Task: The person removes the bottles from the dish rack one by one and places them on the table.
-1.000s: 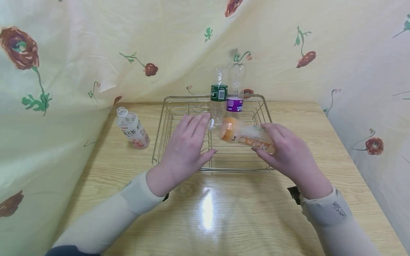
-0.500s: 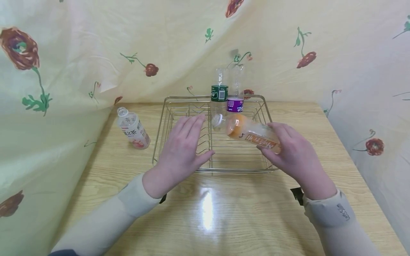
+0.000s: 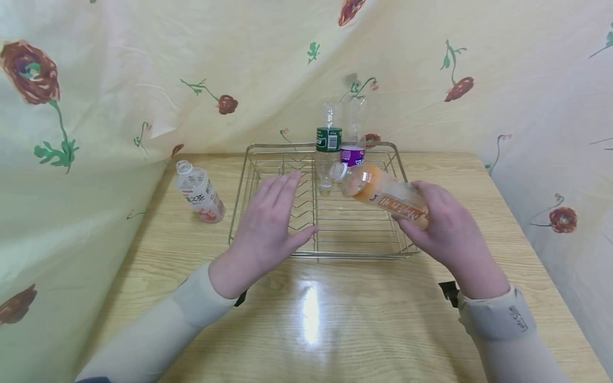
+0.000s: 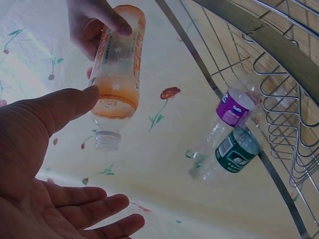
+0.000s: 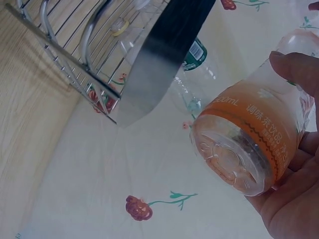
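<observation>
right hand (image 3: 445,229) right of centre in the head frame, fingers and thumb wrapped round the base end of an orange-labelled bottle (image 3: 383,191). bottle tilted, whitish neck end toward the upper left, above the right half of a wire rack (image 3: 278,145); whether capped, cannot tell. in the left wrist view it shows at upper left, neck downward, apart from the racked bottles. right wrist view: its ridged base faces the camera, right of centre.

left hand (image 3: 261,223) just left of centre, over the rack's left part. fingers extended, thumb held wide of them, palm bare in the left wrist view.

at the rack's back, upper centre: green-labelled bottle (image 3: 328,139), neck down, beside a purple-labelled bottle (image 3: 352,155), whose lower end is partly hidden behind the held one. pink-labelled bottle (image 3: 200,194) upright on the wooden tabletop (image 3: 383,330), left of the rack.

floral cloth (image 3: 268,64) behind and at both sides. pale sleeves (image 3: 196,303) enter from the lower corners. bright glare on the tabletop, lower centre.
</observation>
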### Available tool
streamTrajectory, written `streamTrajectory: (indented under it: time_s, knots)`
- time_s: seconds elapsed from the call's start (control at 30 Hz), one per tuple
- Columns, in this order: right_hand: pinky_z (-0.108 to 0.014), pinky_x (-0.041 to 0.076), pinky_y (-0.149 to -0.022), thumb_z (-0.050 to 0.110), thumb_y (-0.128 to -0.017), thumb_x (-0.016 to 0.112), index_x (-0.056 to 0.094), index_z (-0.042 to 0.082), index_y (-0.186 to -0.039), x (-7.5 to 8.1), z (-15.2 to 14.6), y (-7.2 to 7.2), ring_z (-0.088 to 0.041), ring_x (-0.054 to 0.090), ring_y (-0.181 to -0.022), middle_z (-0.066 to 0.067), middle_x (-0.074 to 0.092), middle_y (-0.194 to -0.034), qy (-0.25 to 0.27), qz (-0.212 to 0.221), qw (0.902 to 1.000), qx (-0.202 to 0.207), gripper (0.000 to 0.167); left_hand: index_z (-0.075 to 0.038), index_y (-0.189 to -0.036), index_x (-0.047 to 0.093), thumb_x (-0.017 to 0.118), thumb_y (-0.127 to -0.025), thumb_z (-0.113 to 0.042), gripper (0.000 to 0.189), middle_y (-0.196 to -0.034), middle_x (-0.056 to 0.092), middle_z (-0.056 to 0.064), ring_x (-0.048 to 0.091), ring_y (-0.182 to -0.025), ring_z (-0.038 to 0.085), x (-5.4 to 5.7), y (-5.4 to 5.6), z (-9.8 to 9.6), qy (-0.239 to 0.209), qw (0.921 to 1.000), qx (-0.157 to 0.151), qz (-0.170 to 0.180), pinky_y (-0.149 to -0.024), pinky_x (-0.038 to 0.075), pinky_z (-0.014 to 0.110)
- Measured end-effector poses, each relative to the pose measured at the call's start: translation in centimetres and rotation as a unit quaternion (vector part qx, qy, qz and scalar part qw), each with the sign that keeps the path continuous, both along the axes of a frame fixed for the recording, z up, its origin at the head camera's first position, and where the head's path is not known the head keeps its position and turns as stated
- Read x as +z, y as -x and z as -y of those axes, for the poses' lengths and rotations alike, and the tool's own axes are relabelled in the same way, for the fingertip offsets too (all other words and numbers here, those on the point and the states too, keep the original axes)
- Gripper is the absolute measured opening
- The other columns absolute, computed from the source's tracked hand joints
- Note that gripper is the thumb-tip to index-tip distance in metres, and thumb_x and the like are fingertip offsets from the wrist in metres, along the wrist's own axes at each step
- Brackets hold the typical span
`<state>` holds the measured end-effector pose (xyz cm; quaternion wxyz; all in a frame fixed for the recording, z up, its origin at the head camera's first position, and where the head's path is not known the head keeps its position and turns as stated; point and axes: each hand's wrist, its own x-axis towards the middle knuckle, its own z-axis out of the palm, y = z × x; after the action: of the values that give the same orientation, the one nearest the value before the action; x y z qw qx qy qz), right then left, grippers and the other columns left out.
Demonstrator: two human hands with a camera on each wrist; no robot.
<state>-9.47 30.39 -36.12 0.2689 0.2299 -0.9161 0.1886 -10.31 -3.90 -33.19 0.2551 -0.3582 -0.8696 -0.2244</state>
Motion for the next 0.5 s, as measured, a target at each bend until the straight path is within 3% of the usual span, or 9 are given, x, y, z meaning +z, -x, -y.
streamTrajectory:
  time_s: [0.5]
  knots:
    - [-0.055,0.057,-0.072,0.008,-0.075,0.088,0.051,-0.009,-0.135,-0.58,-0.82,0.11,-0.037,0.06,-0.093,-0.026,0.062,-0.115,0.022,0.004,0.9998,-0.001,0.072,0.009,-0.146,0.041,0.093,-0.073,-0.032,0.099,-0.143,0.05,0.023,0.046,-0.13,0.037,-0.35,-0.3,0.18,0.002,0.9999,0.012,0.005,-0.116,0.03,0.039]
